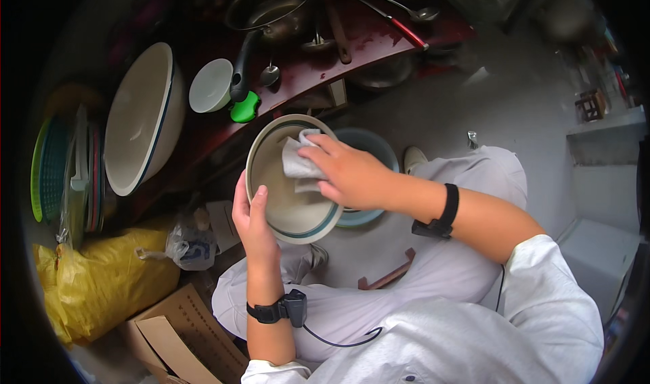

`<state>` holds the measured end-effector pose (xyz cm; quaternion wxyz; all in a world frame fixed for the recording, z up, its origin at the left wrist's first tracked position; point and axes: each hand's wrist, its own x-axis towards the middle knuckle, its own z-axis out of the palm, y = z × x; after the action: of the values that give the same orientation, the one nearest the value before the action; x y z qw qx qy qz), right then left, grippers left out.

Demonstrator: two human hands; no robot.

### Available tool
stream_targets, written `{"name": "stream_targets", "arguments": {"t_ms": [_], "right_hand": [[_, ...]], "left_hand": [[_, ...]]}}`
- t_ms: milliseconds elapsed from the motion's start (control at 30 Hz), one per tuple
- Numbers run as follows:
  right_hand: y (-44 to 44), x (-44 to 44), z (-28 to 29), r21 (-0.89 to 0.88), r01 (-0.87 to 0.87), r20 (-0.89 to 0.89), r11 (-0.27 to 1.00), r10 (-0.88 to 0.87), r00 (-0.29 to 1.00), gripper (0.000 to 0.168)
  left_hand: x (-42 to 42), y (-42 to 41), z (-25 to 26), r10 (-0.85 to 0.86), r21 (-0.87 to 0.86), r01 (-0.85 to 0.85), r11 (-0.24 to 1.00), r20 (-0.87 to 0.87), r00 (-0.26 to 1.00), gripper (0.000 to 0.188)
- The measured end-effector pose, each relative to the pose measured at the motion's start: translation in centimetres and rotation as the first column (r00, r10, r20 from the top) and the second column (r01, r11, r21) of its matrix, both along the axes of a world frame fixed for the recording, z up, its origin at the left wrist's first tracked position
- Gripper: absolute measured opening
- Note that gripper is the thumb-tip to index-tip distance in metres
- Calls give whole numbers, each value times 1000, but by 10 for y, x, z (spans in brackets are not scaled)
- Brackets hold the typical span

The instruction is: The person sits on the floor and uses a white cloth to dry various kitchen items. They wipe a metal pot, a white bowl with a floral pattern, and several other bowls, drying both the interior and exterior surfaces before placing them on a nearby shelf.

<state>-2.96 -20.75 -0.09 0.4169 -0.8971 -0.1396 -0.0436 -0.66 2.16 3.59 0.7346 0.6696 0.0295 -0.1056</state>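
Note:
My left hand (254,219) grips the left rim of a cream bowl with a green band (277,209), its thumb inside the rim. The bowl is tilted, its inside facing up towards me. My right hand (340,168) holds a folded white cloth (299,160) against the inside of the bowl. Beneath and to the right of the bowl, a blue-grey basin (378,145) shows in part, its contents mostly hidden. A green object, perhaps a sponge (245,107), lies at the table's edge beyond the bowl, beside a small white bowl (209,86).
On the dark red table (304,82) stand a large enamel basin (139,120), a metal pan with a black handle (269,6), spoons and a red-handled ladle (406,31). A yellow sack (111,277) and a cardboard box (188,333) lie at lower left. A white cabinet (599,257) stands at right.

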Motion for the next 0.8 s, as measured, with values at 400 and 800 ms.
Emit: {"name": "stream_targets", "arguments": {"t_ms": [400, 800], "right_hand": [[13, -13, -4, -160, -551, -324, 819, 483, 813, 30], [-67, 32, 51, 79, 130, -107, 988, -122, 987, 44]], "left_hand": [[-11, -9, -5, -61, -6, 61, 998, 63, 996, 61], [1, 7, 10, 83, -121, -82, 989, 5, 997, 51]]}}
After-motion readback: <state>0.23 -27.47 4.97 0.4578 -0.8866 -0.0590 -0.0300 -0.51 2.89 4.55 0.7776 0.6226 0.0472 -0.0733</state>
